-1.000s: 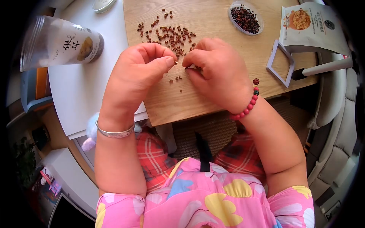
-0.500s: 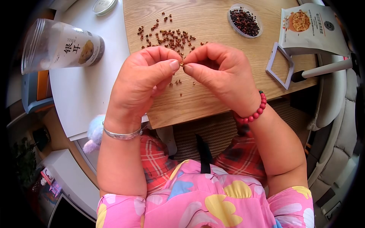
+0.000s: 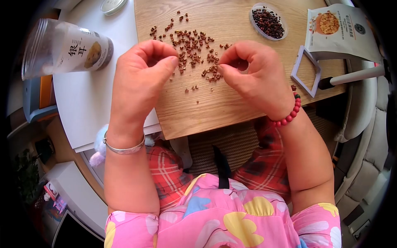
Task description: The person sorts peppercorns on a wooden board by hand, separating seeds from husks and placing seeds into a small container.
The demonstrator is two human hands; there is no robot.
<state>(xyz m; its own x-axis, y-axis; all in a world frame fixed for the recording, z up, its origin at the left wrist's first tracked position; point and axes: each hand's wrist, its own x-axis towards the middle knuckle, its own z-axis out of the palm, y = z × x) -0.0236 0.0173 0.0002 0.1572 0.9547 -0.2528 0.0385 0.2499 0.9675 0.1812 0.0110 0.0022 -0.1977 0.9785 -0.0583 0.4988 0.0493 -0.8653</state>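
Small reddish-brown peppercorn husks (image 3: 192,45) lie scattered on the wooden table (image 3: 186,120). My left hand (image 3: 142,72) is at their left edge, thumb and index finger pinched together; whatever is between the tips is too small to make out. At the right side of the husks, my right hand (image 3: 256,76) is also closed in a pinch, its fingertips beside a small cluster of husks. I cannot make out anything between them. A round clear tub (image 3: 269,21) of dark peppercorns stands beyond my right hand.
On the white surface at the left are a large clear plastic jar (image 3: 68,49) and a round lid (image 3: 112,5). A printed pouch (image 3: 341,33), a pale angular frame (image 3: 306,71) and a white bar with a black end (image 3: 351,76) are at the right.
My hands, which met at a small piece half a second ago, have moved apart, the left one leftward and the right one rightward. More of the husks between them shows.
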